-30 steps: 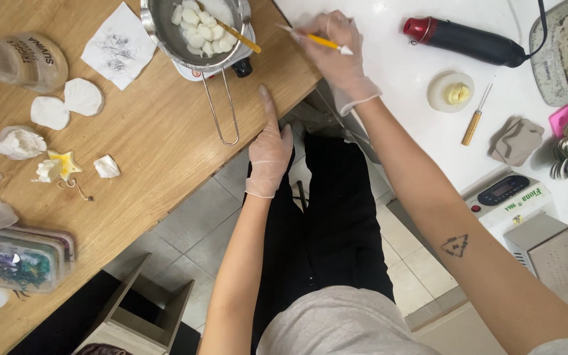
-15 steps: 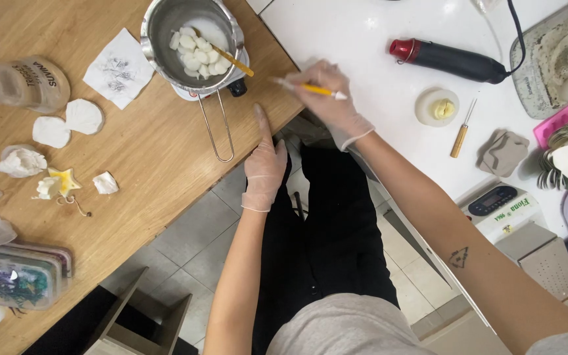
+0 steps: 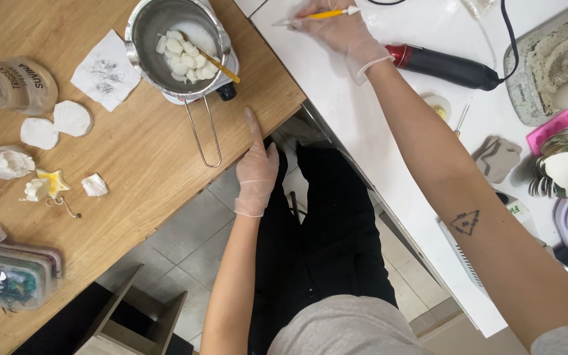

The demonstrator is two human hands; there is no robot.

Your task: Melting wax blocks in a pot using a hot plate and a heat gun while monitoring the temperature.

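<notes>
My left hand [image 3: 256,164] wears a thin clear glove and rests flat against the edge of the wooden table [image 3: 146,151], fingers straight, holding nothing. My right hand [image 3: 340,29], also gloved, grips a thin yellow-handled tool [image 3: 317,15] over the white table [image 3: 363,112] at the top of the view. A small metal pot [image 3: 175,46] with a long wire handle stands on the wooden table and holds several white wax pieces and a wooden stick.
White cast shapes [image 3: 54,125], a small star [image 3: 50,184], a paper scrap [image 3: 106,69], a bottle [image 3: 14,85] and clear boxes [image 3: 8,279] lie on the wooden table. A red-and-black heat gun [image 3: 442,66], moulds [image 3: 553,66] and a grey piece [image 3: 497,158] sit on the white table.
My right hand has moved up and away with the yellow tool, toward the top edge of the view. My left hand stays on the wooden table's edge.
</notes>
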